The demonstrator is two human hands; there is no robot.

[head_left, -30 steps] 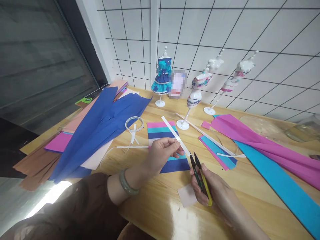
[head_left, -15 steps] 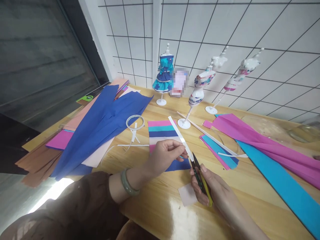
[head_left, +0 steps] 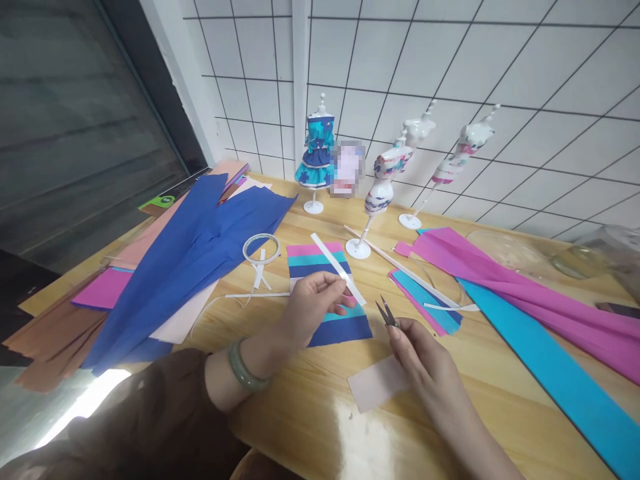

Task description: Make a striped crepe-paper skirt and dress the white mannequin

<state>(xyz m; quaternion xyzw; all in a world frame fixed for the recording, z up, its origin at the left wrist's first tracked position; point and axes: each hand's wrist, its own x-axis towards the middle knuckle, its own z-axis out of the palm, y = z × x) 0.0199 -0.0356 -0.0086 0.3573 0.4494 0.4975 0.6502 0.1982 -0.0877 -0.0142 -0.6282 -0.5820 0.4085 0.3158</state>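
My left hand [head_left: 320, 300] pinches a narrow white strip of tape [head_left: 329, 256] between thumb and fingers, above a striped sheet of crepe paper [head_left: 316, 260] in pink, turquoise, blue and pale bands. To its right, my right hand [head_left: 417, 353] is closed around a small pair of thread snips [head_left: 388, 315], most of whose handle is hidden by the fingers. The blade tips stand apart, clear of the strip. Partly under my right hand lies a pale pink paper piece [head_left: 376, 385].
Behind stand a mini mannequin in a blue dress [head_left: 317, 150] and several white mini mannequins [head_left: 383, 180]. A tape roll [head_left: 261, 248] lies left of the striped sheet. Blue crepe paper [head_left: 200, 247] covers the left side; pink [head_left: 500, 273] and turquoise crepe paper [head_left: 540, 353] spread at the right.
My right hand has drawn the snips away from the strip, and the blades now show free. My left hand has shifted left with the strip. The view has turned slightly right.
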